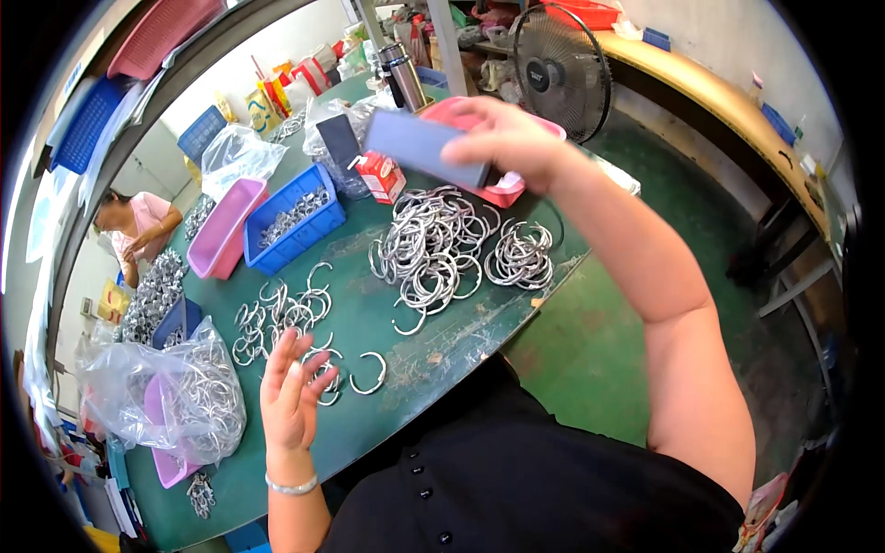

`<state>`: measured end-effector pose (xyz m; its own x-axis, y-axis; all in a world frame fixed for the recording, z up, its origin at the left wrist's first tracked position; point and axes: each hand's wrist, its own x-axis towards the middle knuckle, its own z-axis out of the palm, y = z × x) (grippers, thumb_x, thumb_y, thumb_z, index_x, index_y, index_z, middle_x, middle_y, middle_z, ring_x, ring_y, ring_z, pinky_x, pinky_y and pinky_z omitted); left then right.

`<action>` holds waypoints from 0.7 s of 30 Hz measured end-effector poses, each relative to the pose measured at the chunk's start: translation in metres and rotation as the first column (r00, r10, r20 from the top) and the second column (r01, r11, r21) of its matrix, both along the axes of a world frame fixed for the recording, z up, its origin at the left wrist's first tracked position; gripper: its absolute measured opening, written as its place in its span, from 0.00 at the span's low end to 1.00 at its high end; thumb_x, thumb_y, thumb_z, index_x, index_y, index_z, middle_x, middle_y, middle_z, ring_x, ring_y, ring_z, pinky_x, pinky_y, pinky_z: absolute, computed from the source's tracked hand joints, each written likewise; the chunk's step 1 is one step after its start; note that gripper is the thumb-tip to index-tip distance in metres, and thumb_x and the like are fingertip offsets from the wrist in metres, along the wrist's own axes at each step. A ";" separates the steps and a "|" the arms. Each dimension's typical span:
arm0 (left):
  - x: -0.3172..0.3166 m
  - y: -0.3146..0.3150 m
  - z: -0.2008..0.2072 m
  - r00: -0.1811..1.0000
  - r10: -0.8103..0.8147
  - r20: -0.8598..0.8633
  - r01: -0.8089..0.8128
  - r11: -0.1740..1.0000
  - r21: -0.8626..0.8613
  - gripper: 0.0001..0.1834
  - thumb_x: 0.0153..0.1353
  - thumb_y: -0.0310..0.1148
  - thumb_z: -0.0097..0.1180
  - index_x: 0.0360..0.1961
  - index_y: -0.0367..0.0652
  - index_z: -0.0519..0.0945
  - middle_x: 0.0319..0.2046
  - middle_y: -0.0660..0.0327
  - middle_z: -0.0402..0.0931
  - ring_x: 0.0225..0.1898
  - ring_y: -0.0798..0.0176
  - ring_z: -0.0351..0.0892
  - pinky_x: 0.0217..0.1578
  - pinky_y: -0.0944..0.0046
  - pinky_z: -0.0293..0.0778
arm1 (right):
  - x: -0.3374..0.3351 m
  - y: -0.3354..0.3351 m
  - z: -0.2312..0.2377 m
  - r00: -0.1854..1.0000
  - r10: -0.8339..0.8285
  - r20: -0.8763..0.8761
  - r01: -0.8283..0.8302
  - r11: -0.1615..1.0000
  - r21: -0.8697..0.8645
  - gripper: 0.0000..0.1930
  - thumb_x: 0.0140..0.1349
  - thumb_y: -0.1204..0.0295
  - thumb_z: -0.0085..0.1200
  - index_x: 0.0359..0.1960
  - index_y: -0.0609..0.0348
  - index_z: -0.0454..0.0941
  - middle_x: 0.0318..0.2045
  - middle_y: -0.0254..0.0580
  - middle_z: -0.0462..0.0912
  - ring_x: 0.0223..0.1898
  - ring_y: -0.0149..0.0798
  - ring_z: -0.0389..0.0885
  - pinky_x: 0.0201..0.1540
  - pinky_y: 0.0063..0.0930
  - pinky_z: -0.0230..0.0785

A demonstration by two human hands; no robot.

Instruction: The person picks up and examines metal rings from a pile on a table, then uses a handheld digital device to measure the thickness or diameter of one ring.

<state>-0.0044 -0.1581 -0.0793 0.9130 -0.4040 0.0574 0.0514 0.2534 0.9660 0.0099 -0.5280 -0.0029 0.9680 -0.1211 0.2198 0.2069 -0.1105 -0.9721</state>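
Observation:
My right hand (505,138) is raised over the far right of the table, its fingers closed on the end of a smartphone (415,145), a flat blue-grey slab slightly blurred by motion. Below the phone lies a large heap of open silver metal rings (431,241), with a smaller pile of rings (521,256) to its right. My left hand (293,394) holds nothing, and its fingers are apart and half curled. It hovers near a loose scatter of rings (281,313). One single ring (369,373) lies just right of that hand.
A blue crate (300,249) of small metal parts stands beside a pink tray (224,230). Clear plastic bags (207,405) with rings sit at left. Behind the phone are a red-and-white carton (380,175), a steel flask (402,78) and a fan (560,74). Another person (147,217) sits far left.

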 end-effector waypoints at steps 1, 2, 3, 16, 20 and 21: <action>-0.002 0.010 -0.005 1.000 -0.010 0.002 0.010 1.000 -0.007 0.23 0.59 0.30 0.43 0.56 0.41 0.59 0.50 0.55 0.63 0.46 0.57 0.69 0.43 0.56 0.70 | 0.008 -0.023 0.002 0.997 -0.073 0.003 0.073 0.997 0.007 0.38 0.39 0.70 0.62 0.53 0.71 0.57 0.43 0.53 0.71 0.39 0.37 0.75 0.39 0.28 0.70; -0.005 0.024 -0.011 0.998 0.047 -0.037 -0.047 0.999 -0.005 0.21 0.59 0.29 0.43 0.55 0.40 0.61 0.48 0.55 0.65 0.44 0.58 0.70 0.42 0.57 0.70 | 0.012 -0.034 0.007 0.989 -0.139 -0.050 0.140 0.990 0.017 0.35 0.42 0.71 0.60 0.52 0.70 0.58 0.41 0.51 0.72 0.36 0.35 0.75 0.36 0.26 0.71; -0.009 0.034 -0.017 0.992 0.102 -0.076 -0.102 0.995 0.000 0.20 0.59 0.28 0.42 0.53 0.39 0.63 0.47 0.56 0.66 0.43 0.58 0.71 0.41 0.58 0.71 | 0.015 -0.043 0.009 0.973 -0.205 -0.103 0.208 0.978 0.025 0.31 0.46 0.71 0.58 0.52 0.69 0.58 0.39 0.48 0.72 0.34 0.33 0.75 0.33 0.25 0.72; -0.015 0.051 -0.033 0.966 0.236 -0.105 -0.231 0.971 0.056 0.14 0.58 0.28 0.45 0.45 0.35 0.69 0.38 0.55 0.72 0.36 0.60 0.74 0.38 0.60 0.73 | 0.014 -0.025 -0.052 0.903 -0.037 0.428 -0.193 0.854 0.483 0.35 0.50 0.64 0.58 0.56 0.56 0.52 0.43 0.47 0.71 0.35 0.41 0.77 0.34 0.30 0.72; -0.013 0.046 -0.035 0.970 0.225 -0.090 -0.217 0.972 0.092 0.13 0.59 0.30 0.43 0.45 0.36 0.68 0.38 0.55 0.72 0.36 0.61 0.74 0.36 0.61 0.73 | 0.001 -0.003 -0.048 0.848 0.073 0.524 -0.380 0.774 0.507 0.38 0.48 0.58 0.58 0.57 0.53 0.51 0.42 0.48 0.71 0.37 0.44 0.76 0.38 0.35 0.73; -0.014 0.046 -0.035 0.971 0.225 -0.086 -0.217 0.972 0.093 0.13 0.59 0.30 0.43 0.45 0.36 0.68 0.38 0.55 0.72 0.36 0.61 0.74 0.36 0.61 0.73 | -0.002 0.002 -0.045 0.836 0.086 0.542 -0.408 0.757 0.510 0.38 0.48 0.58 0.58 0.57 0.53 0.51 0.42 0.49 0.71 0.37 0.44 0.76 0.38 0.35 0.73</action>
